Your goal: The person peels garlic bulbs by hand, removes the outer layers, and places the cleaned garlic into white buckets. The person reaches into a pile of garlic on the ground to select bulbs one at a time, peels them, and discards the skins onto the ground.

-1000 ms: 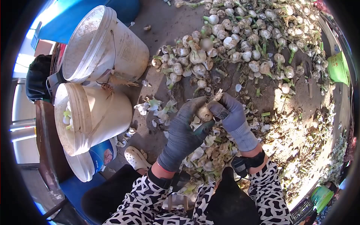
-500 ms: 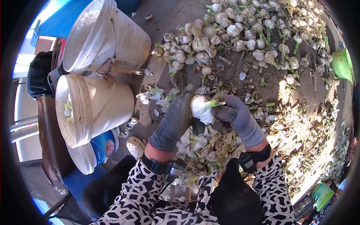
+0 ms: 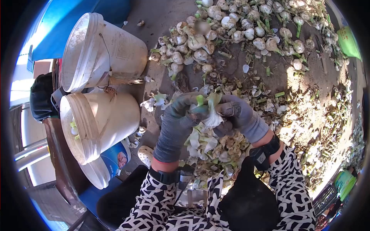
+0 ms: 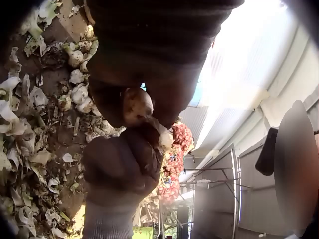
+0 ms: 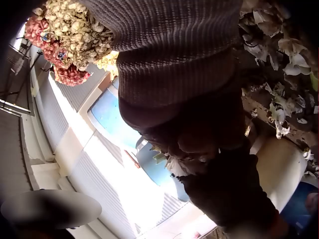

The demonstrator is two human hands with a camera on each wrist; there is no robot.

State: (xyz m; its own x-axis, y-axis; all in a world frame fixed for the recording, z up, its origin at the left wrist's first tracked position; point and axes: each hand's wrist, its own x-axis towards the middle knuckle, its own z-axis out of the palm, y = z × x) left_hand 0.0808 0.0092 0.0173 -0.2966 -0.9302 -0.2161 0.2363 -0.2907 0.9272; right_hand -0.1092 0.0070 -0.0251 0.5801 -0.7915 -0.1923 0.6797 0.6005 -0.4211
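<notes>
In the head view, my gloved left hand [image 3: 175, 125] grips a garlic bulb, mostly covered by the fingers, with its green stem [image 3: 200, 100] pointing up. My gloved right hand [image 3: 241, 117] pinches a pale sheet of husk [image 3: 213, 111] beside it. The left wrist view shows the bulb [image 4: 138, 105] between the dark fingers of the left hand [image 4: 144, 59], and the right hand [image 4: 119, 167] just below, touching the husk. From the right wrist, a pale piece of husk [image 5: 185, 167] shows between both hands.
Two white buckets [image 3: 127, 54] [image 3: 119, 119] lean at the left, the nearer one holding some garlic. A large garlic pile [image 3: 250, 23] covers the ground ahead. Loose husks [image 3: 216, 154] lie below the hands, and more litter spreads to the right.
The bulb, earlier exposed with its stem toward the right hand, is now mostly hidden in the left fingers, stem up. A husk sheet has come away toward the right hand.
</notes>
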